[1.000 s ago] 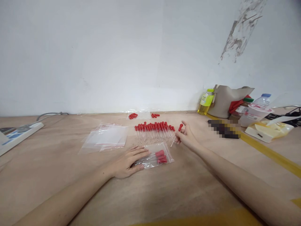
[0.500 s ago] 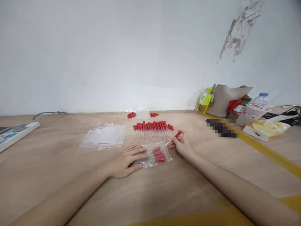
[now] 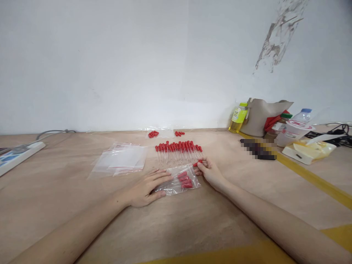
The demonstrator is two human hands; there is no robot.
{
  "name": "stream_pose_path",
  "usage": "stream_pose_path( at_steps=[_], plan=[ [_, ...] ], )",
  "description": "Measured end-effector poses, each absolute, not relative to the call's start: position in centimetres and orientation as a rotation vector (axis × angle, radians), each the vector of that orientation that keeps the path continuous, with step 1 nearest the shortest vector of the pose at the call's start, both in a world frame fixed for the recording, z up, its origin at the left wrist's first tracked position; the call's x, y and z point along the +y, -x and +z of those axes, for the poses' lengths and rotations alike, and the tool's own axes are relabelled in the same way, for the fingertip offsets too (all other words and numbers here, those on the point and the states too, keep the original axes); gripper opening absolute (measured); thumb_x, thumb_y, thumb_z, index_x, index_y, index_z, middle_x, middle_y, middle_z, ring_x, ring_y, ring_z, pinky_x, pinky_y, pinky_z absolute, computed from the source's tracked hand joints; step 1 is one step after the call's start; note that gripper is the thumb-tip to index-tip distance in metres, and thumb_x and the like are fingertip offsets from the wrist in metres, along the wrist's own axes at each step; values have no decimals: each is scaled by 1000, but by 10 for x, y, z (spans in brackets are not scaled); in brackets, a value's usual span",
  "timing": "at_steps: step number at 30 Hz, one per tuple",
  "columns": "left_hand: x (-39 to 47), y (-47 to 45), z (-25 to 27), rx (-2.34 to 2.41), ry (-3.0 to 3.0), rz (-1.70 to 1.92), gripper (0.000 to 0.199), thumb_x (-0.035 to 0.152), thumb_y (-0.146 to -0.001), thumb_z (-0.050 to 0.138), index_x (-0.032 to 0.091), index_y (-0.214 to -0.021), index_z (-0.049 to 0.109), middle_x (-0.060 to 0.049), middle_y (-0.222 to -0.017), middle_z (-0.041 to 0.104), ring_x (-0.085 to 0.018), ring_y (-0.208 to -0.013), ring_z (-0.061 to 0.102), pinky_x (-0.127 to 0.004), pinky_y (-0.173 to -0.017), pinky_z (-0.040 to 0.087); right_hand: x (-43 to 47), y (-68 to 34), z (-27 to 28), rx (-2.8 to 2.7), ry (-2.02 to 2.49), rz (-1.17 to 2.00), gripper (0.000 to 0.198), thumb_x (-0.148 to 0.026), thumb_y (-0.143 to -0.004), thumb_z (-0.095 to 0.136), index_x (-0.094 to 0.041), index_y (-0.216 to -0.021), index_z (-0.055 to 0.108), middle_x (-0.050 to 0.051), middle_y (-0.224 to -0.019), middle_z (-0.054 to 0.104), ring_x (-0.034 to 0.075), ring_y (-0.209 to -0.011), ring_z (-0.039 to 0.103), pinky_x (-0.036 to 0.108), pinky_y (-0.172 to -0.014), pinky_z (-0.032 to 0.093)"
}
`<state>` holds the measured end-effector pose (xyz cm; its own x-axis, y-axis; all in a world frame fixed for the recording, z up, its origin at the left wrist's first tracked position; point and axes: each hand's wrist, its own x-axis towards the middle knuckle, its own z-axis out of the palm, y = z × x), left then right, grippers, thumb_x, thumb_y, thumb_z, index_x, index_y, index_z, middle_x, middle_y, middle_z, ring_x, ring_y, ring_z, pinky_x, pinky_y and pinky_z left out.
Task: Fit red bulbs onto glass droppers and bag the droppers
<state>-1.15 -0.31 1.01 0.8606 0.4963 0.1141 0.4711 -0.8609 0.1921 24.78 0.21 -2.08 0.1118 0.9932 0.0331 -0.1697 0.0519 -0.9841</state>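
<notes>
Pale wall [image 3: 110, 66] stands behind a brown table [image 3: 165, 227], on which a clear zip bag [image 3: 176, 189] with some red-bulbed droppers [image 3: 187, 181] inside lies between the two hands. The left hand [image 3: 147, 187] rests flat and loosely spread on the bag's left part, grasping nothing, while the right hand [image 3: 211, 173] pinches a single dropper [image 3: 195, 164] (its thin stem is hard to see) just beside the bag's upper right corner. Beyond both hands lies a row of similar droppers [image 3: 178, 147].
</notes>
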Motion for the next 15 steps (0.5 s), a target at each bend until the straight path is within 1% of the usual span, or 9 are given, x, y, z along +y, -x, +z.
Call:
stream_pose_path(
  at_steps=[4,6,9,12,15],
  plan=[
    [-3,12,9,762,-2861,237,50,39,-88,36,28,-135,22,-1,-138,30,-21,-128,23,-42,-105,20,1,-251,-21,-1251,1164,1120,24,-30,-64,64,-15,-78,51,-6,-53,49,4,-42,41,16,-40,35],
    [-2,12,8,760,-2858,236,51,39,-88,36,28,-135,21,-1,-139,30,-21,-128,23,-42,-105,20,2,-251,-22,-1255,1182,1126,30,-33,-61,66,-15,-81,52,-6,-57,50,2,-39,36,16,-35,30],
    [-2,12,7,753,-2854,248,52,39,-88,37,27,-136,20,-1,-139,30,-22,-128,23,-42,-105,20,3,-251,-22,-1212,1207,1146,37,-30,-56,69,-16,-84,50,-4,-67,54,1,-37,36,15,-32,28],
    [-2,12,7,742,-2854,253,51,38,-88,37,27,-135,20,-1,-139,30,-21,-128,23,-42,-106,19,4,-251,-21,-1259,1192,1220,31,-25,-57,68,-16,-80,50,-3,-70,58,1,-34,37,15,-31,28],
    [-2,11,8,738,-2851,256,51,38,-88,37,28,-135,20,-1,-138,30,-21,-127,25,-42,-105,20,5,-251,-17,-1326,1179,1317,22,-23,-60,66,-15,-74,50,-5,-60,58,0,-31,35,15,-30,26]
  ],
)
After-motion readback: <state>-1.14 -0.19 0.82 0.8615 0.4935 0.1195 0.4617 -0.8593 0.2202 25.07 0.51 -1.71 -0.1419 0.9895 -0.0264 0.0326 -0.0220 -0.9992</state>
